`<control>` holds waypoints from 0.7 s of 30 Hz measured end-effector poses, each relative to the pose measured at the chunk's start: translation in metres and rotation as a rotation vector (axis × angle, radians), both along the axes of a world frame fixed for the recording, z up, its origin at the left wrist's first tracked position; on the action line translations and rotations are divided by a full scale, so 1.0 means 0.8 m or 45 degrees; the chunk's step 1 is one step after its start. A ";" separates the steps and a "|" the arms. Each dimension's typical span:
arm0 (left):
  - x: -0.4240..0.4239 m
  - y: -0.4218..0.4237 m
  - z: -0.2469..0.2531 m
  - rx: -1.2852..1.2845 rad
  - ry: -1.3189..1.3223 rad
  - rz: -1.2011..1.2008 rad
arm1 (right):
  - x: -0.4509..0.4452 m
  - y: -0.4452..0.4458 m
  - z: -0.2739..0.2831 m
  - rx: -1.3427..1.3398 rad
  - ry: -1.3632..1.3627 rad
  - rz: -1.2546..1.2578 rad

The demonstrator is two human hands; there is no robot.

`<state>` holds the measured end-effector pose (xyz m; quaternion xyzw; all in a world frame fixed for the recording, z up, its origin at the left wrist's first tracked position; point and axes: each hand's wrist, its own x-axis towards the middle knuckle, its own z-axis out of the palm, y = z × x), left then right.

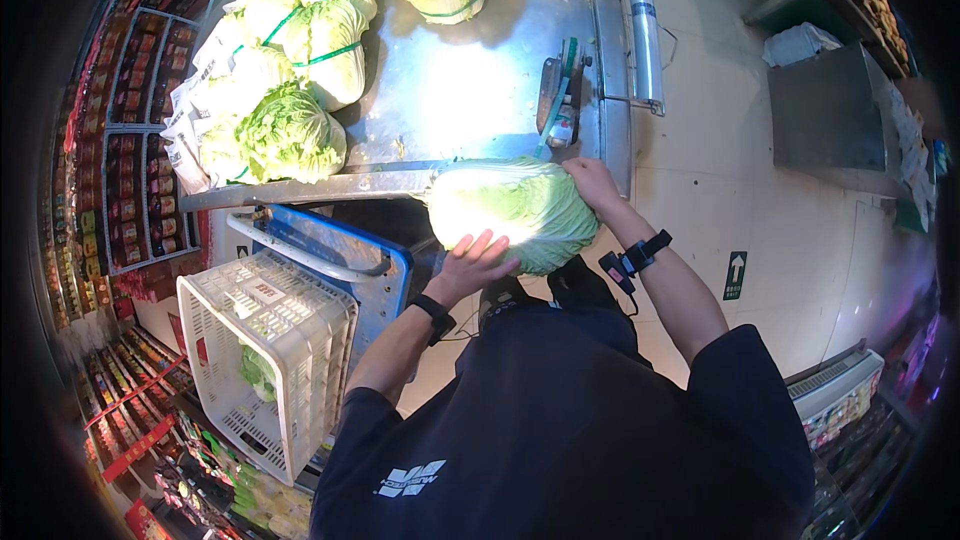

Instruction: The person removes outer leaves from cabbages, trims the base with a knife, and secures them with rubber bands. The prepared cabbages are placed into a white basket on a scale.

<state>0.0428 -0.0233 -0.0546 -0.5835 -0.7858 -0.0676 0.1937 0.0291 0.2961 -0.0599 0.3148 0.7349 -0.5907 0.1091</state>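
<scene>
A large napa cabbage point(517, 210) lies sideways between my two hands at the near edge of a metal table point(420, 112). My left hand point(476, 266) rests on its lower left side with the fingers spread. At its upper right end is my right hand point(596, 184), its fingers curled over the leaves. Just beyond the cabbage, a tape dispenser point(559, 94) with green tape stands on the table; a strip of tape hangs towards the cabbage. Several more napa cabbages point(330, 52), some bound with green tape, are piled at the left and far side.
A roll of clear film point(645, 41) sits on a rack at the table's right edge. At lower left, a white plastic crate point(315, 360) holding some leaves lies on its side by a blue cart point(390, 270). Shelves of jars point(135, 187) stand left, a metal cabinet point(825, 112) right.
</scene>
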 end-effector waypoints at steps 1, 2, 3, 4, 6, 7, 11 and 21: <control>0.000 -0.001 0.001 -0.009 -0.001 0.005 | -0.001 0.003 -0.006 -0.083 0.000 -0.008; -0.003 -0.002 0.001 0.006 -0.007 0.006 | 0.000 0.005 -0.012 -0.165 0.000 -0.016; -0.007 -0.001 0.002 0.023 -0.012 0.007 | -0.002 0.010 -0.006 -0.274 -0.064 0.011; -0.010 -0.001 0.003 0.039 -0.014 0.013 | -0.007 0.014 0.005 -0.384 -0.127 0.043; -0.016 0.000 0.008 0.030 -0.027 -0.015 | -0.010 0.014 0.007 -0.616 -0.199 0.012; -0.019 -0.001 0.012 0.022 -0.034 -0.030 | -0.007 0.006 -0.005 -0.741 -0.212 -0.049; -0.033 -0.005 0.023 0.041 -0.075 -0.100 | 0.006 -0.006 -0.010 -1.174 -0.288 -0.198; -0.093 -0.021 0.054 -0.008 -0.377 -0.346 | 0.024 -0.040 0.028 -1.271 -0.346 -0.350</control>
